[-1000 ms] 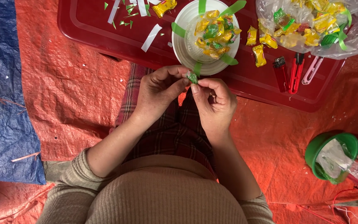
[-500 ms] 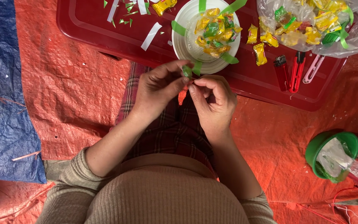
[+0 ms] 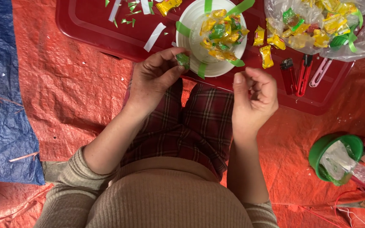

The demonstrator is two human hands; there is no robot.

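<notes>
Since a moment ago, my hands have been drawing apart: both were pinching the small green candy (image 3: pixel 183 60) together above my lap, and now only my left hand (image 3: pixel 153 78) is keeping it, thumb and forefinger gripping it at the rim of the white plate (image 3: pixel 191 17), about 7 o'clock on that rim. Going rightward, the plate is already carrying a heap of yellow and green wrapped candies (image 3: pixel 221 33) with green ribbon strips (image 3: pixel 238 7) sticking out around it, so I am judging a good part of the filling done; this green piece is not yet on the heap. My right hand (image 3: pixel 253 99) is hovering empty at 4 o'clock from the plate, fingers loosely curled around nothing. Further right, loose yellow candies (image 3: pixel 267 50) are lying on the red tray (image 3: pixel 85 25), and the clear bag (image 3: pixel 317 25) at 2 o'clock is holding many more, so plenty is left. The bag's contents are blurring together, its top is being cut off by the frame, and the green bowl (image 3: pixel 317 150) at 4 o'clock is holding crumpled plastic I am failing to identify.
</notes>
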